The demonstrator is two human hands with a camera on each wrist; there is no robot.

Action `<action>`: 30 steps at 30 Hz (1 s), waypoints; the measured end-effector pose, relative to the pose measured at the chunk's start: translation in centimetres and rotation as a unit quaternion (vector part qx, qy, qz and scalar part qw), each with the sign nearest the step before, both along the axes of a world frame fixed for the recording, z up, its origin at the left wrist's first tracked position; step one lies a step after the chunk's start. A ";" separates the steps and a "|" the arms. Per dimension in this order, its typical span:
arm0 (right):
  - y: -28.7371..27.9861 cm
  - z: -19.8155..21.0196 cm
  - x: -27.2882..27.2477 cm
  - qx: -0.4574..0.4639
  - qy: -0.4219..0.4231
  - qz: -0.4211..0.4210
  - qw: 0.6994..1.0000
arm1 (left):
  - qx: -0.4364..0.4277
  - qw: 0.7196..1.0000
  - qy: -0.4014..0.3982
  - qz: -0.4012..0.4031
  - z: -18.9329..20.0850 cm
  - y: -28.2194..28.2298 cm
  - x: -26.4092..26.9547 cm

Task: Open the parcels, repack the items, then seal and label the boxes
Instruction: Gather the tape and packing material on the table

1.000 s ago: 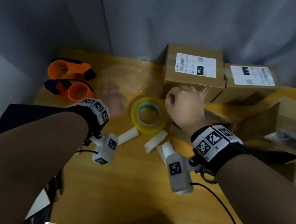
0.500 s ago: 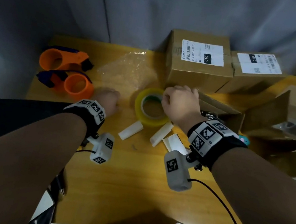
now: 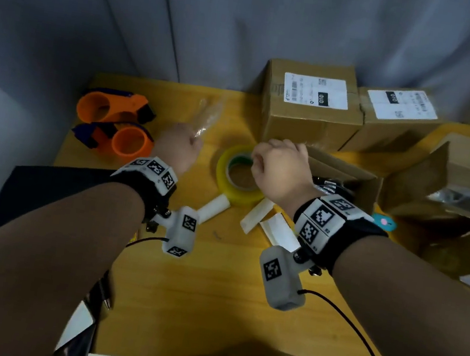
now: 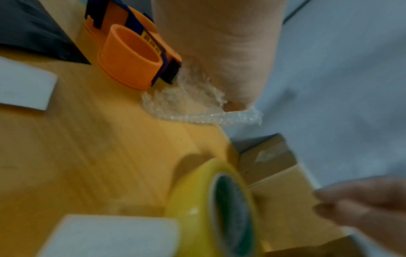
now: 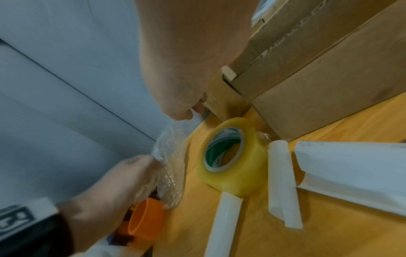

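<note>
My left hand [image 3: 184,144] grips a crumpled sheet of clear bubble wrap [image 3: 206,117], lifted off the wooden table [image 3: 210,296]; the wrap [image 4: 189,106] hangs from the fingers beside an orange tape dispenser [image 4: 131,59]. My right hand [image 3: 272,165] hovers with curled fingers over the far rim of a yellowish roll of clear tape [image 3: 238,178], and nothing shows between its fingers [image 5: 193,109]. Two sealed cardboard boxes with white labels [image 3: 308,106] [image 3: 398,117] stand at the back. An open box [image 3: 347,176] lies just right of my right hand.
Two orange tape dispensers [image 3: 110,107] [image 3: 130,144] sit at the left. White backing strips [image 3: 214,208] [image 3: 255,216] [image 3: 280,232] lie in front of the tape roll. Opened cartons [image 3: 455,186] crowd the right side. A dark mat [image 3: 43,188] covers the left edge.
The bubble wrap, which lay spread flat on the table, is now bunched and lifted in my left hand. My right hand stays curled over the tape roll.
</note>
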State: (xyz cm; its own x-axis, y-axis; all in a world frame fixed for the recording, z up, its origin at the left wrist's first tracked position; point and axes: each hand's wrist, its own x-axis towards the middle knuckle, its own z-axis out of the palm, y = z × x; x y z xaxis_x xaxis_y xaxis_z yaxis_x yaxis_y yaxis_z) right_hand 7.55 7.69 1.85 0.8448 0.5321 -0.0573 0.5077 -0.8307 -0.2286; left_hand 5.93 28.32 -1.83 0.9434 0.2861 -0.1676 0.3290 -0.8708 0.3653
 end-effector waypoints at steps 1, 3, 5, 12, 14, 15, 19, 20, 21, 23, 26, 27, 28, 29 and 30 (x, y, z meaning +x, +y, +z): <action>-0.3 0.3 0.0 0.036 0.003 -0.001 0.999 | -0.071 0.997 -0.023 0.021 1.6 -0.5 -0.1; -1.0 1.1 0.1 0.131 0.027 -0.016 0.991 | -0.207 0.976 -0.057 0.048 5.0 -1.8 -0.4; -2.0 2.2 0.3 0.219 0.060 -0.048 0.973 | -0.267 0.960 -0.079 0.039 8.0 -3.3 -1.0; -7.4 6.8 1.7 0.315 0.103 0.001 0.944 | -0.394 0.913 -0.073 -0.078 14.8 -10.6 -2.2; -8.8 7.8 1.9 0.367 0.138 0.029 0.920 | -0.402 0.905 -0.056 -0.126 15.5 -12.3 -2.1; -9.4 8.2 1.9 0.388 0.167 0.024 0.906 | -0.412 0.899 -0.061 -0.138 15.6 -13.2 -2.0; -12.0 8.4 2.4 0.388 0.151 -0.041 0.908 | -0.357 0.920 -0.109 -0.120 14.9 -15.1 -1.2; -12.6 8.4 2.6 0.383 0.138 -0.061 0.911 | -0.319 0.934 -0.113 -0.114 14.5 -15.3 -0.9; -13.0 8.2 2.7 0.371 0.123 -0.077 0.917 | -0.276 0.948 -0.111 -0.110 13.9 -15.2 -0.6; -14.3 7.7 3.0 0.349 0.098 -0.112 0.925 | -0.198 0.970 -0.087 -0.111 12.4 -15.7 -0.2; -15.8 6.9 3.1 0.329 0.094 -0.145 0.928 | -0.116 0.981 -0.037 -0.149 9.5 -16.5 -0.2; -16.0 6.6 3.3 0.320 0.105 -0.150 0.929 | -0.085 0.981 -0.016 -0.174 8.3 -16.7 -0.2; -16.2 6.5 3.3 0.307 0.114 -0.154 0.932 | -0.045 0.979 0.011 -0.200 7.1 -16.8 0.0; -16.2 6.5 3.3 0.298 0.119 -0.158 0.934 | 0.003 0.975 0.049 -0.217 6.0 -16.8 0.1; -16.2 6.4 3.3 0.297 0.119 -0.161 0.934 | 0.047 0.969 0.085 -0.225 4.9 -16.7 0.4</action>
State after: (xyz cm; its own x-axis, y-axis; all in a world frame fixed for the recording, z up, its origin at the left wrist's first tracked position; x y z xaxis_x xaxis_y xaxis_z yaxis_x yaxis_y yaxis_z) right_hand 10.82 -8.50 8.29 0.9677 0.2491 -0.0387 0.1293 -0.6222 -0.7721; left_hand 6.29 11.58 3.08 0.9373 -0.1263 -0.3249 -0.0434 -0.9671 0.2508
